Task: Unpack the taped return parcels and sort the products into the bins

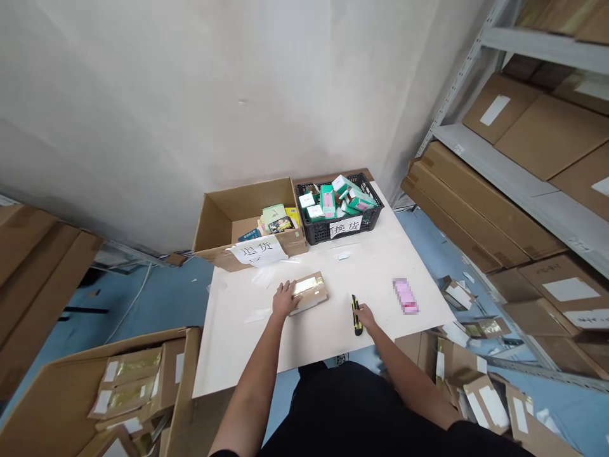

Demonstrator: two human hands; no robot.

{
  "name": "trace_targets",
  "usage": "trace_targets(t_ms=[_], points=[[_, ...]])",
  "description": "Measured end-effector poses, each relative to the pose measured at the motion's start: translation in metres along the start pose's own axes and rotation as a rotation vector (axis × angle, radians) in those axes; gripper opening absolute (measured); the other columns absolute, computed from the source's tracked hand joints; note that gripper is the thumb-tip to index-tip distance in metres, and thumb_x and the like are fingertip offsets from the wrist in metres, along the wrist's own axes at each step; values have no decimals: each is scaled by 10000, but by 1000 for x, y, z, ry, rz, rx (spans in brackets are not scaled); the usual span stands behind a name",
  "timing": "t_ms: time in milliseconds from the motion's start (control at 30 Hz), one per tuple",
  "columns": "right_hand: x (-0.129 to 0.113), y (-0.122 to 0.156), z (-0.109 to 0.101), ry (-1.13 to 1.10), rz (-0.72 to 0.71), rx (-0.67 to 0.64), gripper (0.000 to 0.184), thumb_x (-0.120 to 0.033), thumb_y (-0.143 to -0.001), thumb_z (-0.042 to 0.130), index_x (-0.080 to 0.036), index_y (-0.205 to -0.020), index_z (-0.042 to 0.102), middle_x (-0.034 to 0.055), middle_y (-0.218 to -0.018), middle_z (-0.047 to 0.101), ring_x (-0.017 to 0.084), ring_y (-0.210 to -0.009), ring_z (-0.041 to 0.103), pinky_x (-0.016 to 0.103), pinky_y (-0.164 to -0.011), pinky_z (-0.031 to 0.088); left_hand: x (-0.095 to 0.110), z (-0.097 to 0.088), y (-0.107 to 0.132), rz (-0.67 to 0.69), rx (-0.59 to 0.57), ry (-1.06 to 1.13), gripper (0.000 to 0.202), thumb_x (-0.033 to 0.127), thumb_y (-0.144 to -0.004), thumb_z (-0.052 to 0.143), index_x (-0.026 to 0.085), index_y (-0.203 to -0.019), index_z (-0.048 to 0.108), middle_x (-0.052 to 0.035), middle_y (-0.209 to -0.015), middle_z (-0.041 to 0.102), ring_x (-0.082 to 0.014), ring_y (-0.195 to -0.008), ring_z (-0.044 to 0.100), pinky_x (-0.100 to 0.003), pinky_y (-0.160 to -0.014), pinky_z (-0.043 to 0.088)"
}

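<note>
A small brown cardboard box (pixel 311 295) sealed with shiny tape and bearing a white label lies near the middle of the white table (pixel 333 346). My left hand (pixel 284 298) grips its left end, with some fingers over the top. To the right of the box is a black and yellow utility knife (pixel 356 317). The fingers of my right hand (pixel 365 315) are closed on the knife's right side; whether its blade is out is too small to tell.
Behind the box stand an open carton (pixel 247 212) with small packages and a black basket (pixel 340 231) of green-white boxes. A blurred pink item (pixel 406 296) lies on the right. Parcels fill a large carton (pixel 190 374) at lower left; shelving (pixel 514 165) with cartons stands at right.
</note>
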State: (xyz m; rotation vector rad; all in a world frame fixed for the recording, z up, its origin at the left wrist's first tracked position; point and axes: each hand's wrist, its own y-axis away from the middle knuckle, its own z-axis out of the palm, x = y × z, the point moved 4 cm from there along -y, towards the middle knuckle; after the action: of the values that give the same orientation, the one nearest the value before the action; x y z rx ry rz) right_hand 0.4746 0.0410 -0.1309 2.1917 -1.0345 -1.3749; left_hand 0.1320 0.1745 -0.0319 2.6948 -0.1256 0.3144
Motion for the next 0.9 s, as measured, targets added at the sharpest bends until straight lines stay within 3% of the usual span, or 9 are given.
trace_targets(t_ms=[133,267,333,433,533,600,700,800,900], points=[[-12,-25,-38,-35,-46,53,398,-379,-861,598,-179,-1198,670,82,-1040,781,265,-997,756,309,-799,574,-3,5,5,-78,35,-13,721,535,-924,615,373,-1582,368,-88,-1615,461,-345,-1489,354,-566,-1193,292],[-40,-43,-48,0,-111,127,677,-339,-859,605,-105,-1488,512,211,-1449,618,332,-1360,590,421,-1100,472,6,4,11,-190,36,-63,709,597,-877,638,296,-1497,473,-136,-1486,544,-374,-1361,451,-543,-1118,359],[-59,-39,-27,24,-189,111,711,-325,-856,630,-123,-1522,488,195,-1516,569,310,-1422,536,409,-1171,409,10,5,14,-245,-1,-79,684,637,-863,635,260,-1426,533,-154,-1430,562,-381,-1305,482,-500,-1041,416],[-88,-17,35,22,-290,-25,733,-405,-891,653,-185,-1561,454,144,-1514,585,267,-1389,573,367,-1154,433,17,12,24,-275,-16,-92,632,651,-903,585,219,-1364,563,-176,-1380,575,-372,-1262,511,-446,-974,450],[-112,10,98,72,-307,-151,891,-489,-910,667,-192,-1656,280,157,-1489,602,289,-1349,606,385,-1114,465,23,25,40,-257,39,-101,585,625,-985,479,168,-1336,576,-201,-1335,596,-358,-1241,547,-420,-963,465],[-127,22,123,131,-290,-167,955,-516,-934,647,-206,-1693,157,165,-1451,631,311,-1295,643,408,-1071,488,26,33,50,-276,98,-107,588,603,-1018,427,124,-1315,594,-223,-1300,610,-356,-1220,577,-417,-958,477],[-148,25,133,238,-294,-201,942,-510,-958,635,-240,-1703,125,149,-1378,689,327,-1242,671,418,-1022,500,29,38,57,-325,133,-78,587,534,-1049,391,54,-1304,610,-266,-1272,624,-365,-1196,619,-419,-947,492],[-167,13,120,317,-322,-249,926,-450,-939,676,-256,-1696,178,118,-1332,724,310,-1232,675,381,-1000,500,29,36,56,-325,94,-12,580,472,-1073,334,20,-1259,645,-286,-1224,662,-360,-1124,678,-402,-892,507],[-177,2,102,317,-370,-292,903,-370,-933,674,-273,-1692,194,78,-1347,720,276,-1229,676,339,-982,508,25,30,56,-276,52,55,589,444,-1094,252,97,-1111,728,-223,-1108,740,-311,-1040,724,-363,-853,505]])
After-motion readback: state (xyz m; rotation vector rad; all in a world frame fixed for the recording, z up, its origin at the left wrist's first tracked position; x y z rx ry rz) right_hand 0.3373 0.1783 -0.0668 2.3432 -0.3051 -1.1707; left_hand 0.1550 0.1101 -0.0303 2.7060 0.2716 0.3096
